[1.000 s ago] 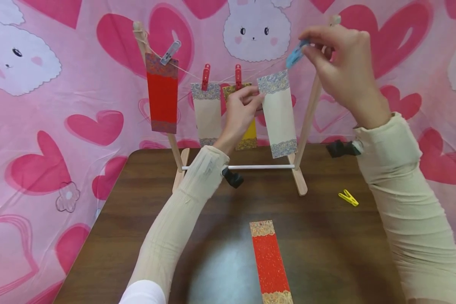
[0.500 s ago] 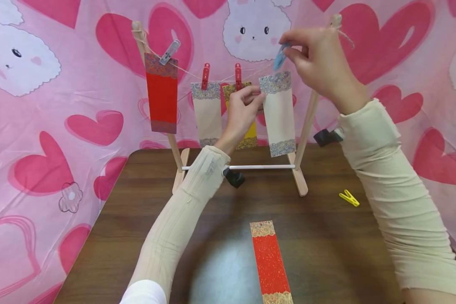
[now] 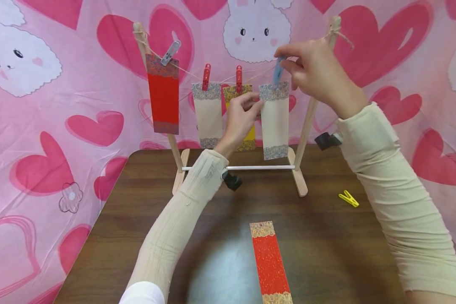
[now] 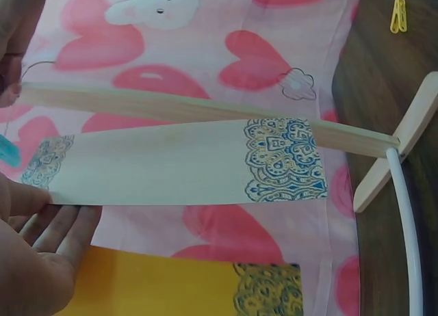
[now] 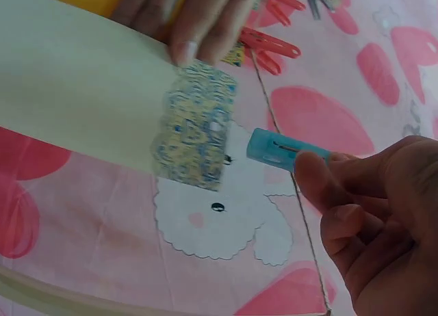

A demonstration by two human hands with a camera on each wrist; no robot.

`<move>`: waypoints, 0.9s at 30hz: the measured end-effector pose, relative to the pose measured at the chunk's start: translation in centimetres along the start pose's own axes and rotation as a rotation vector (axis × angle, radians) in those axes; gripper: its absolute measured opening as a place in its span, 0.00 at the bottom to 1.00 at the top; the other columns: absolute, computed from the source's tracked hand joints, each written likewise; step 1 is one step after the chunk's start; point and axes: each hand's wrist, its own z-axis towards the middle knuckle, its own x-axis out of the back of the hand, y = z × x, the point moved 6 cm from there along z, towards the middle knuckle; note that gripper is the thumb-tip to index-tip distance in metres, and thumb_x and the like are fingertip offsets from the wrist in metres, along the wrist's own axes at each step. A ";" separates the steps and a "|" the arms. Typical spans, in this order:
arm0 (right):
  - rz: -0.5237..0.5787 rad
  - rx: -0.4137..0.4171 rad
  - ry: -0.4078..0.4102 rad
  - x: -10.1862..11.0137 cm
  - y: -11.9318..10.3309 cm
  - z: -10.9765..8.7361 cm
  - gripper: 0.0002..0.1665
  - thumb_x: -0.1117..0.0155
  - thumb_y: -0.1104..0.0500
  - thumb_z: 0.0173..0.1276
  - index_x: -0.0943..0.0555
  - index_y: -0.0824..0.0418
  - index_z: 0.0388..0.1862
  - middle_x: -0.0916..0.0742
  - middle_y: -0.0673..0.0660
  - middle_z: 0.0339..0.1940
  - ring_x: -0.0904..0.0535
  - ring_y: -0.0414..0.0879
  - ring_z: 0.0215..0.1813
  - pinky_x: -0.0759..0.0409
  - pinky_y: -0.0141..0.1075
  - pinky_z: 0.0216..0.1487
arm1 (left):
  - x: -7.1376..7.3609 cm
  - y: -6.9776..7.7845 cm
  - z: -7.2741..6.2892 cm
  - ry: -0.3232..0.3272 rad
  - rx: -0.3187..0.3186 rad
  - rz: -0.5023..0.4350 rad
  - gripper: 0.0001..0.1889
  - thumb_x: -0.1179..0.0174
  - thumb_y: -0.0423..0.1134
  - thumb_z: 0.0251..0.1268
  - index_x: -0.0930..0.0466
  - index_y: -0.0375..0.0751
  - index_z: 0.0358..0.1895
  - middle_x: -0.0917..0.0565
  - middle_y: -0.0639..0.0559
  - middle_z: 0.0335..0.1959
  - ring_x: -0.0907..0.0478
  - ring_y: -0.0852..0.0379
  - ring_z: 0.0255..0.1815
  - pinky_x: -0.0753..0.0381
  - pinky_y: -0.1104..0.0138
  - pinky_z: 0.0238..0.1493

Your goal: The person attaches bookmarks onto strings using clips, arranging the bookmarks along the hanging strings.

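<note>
My left hand [image 3: 240, 118] pinches a cream card [image 3: 275, 122] with patterned blue-grey ends by its left edge, near the top. The card hangs upright in front of the rack's right side. In my right hand [image 3: 319, 78] a light-blue clothespin [image 3: 278, 71] is held between thumb and fingers. From the head, the clothespin's lower end overlaps the card's top edge. The right wrist view shows the clothespin [image 5: 274, 149] a little apart from the card [image 5: 198, 124], by the string [image 5: 268, 100]. Whether its tips are parted is unclear.
Clothespins hold a red card [image 3: 163, 97], another cream card [image 3: 208, 116] and a yellow card [image 3: 247, 139] on the wooden rack's [image 3: 310, 122] string. A red-and-gold card [image 3: 270, 261] and a yellow clothespin [image 3: 348, 198] lie on the brown table [image 3: 213, 219].
My right hand has moved left and slightly down, bringing the blue clothespin over the cream card's top. The cream card has lowered a little and straightened to nearly vertical.
</note>
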 end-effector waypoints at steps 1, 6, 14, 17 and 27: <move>0.013 0.000 0.015 0.2 -0.1 0.0 0.16 0.44 0.64 0.75 0.17 0.64 0.58 0.12 0.62 0.48 0.22 0.35 0.21 0.33 0.22 0.21 | 0.1 -0.1 0.0 -0.001 -0.001 0.002 0.11 0.40 0.26 0.69 0.19 0.25 0.51 0.13 0.33 0.41 0.14 0.45 0.37 0.14 0.64 0.40; 0.075 0.029 0.138 1.4 -0.5 0.3 0.16 0.44 0.62 0.76 0.17 0.62 0.57 0.12 0.55 0.50 0.24 0.30 0.18 0.35 0.25 0.18 | 0.4 -0.3 -0.1 -0.003 -0.012 -0.009 0.11 0.41 0.27 0.69 0.20 0.25 0.51 0.14 0.32 0.42 0.13 0.45 0.38 0.13 0.63 0.39; -0.037 0.037 0.136 0.6 0.2 0.8 0.15 0.43 0.64 0.75 0.16 0.64 0.56 0.12 0.59 0.52 0.13 0.46 0.39 0.15 0.34 0.43 | 0.0 -0.1 0.3 0.000 -0.007 0.032 0.11 0.40 0.27 0.69 0.19 0.26 0.51 0.13 0.33 0.41 0.14 0.48 0.37 0.13 0.64 0.40; -0.066 0.021 0.060 0.0 0.6 0.7 0.15 0.43 0.66 0.74 0.16 0.66 0.56 0.13 0.63 0.52 0.15 0.54 0.49 0.17 0.50 0.53 | -0.5 0.1 0.6 -0.004 -0.020 0.066 0.11 0.40 0.28 0.69 0.19 0.27 0.51 0.13 0.35 0.40 0.15 0.51 0.35 0.14 0.63 0.41; -0.077 -0.002 -0.088 -1.3 1.0 -0.3 0.16 0.45 0.67 0.75 0.17 0.66 0.57 0.14 0.64 0.53 0.19 0.54 0.40 0.22 0.40 0.39 | -0.6 -0.3 0.0 0.004 -0.052 0.232 0.11 0.38 0.33 0.69 0.16 0.34 0.51 0.11 0.44 0.39 0.16 0.55 0.33 0.18 0.70 0.35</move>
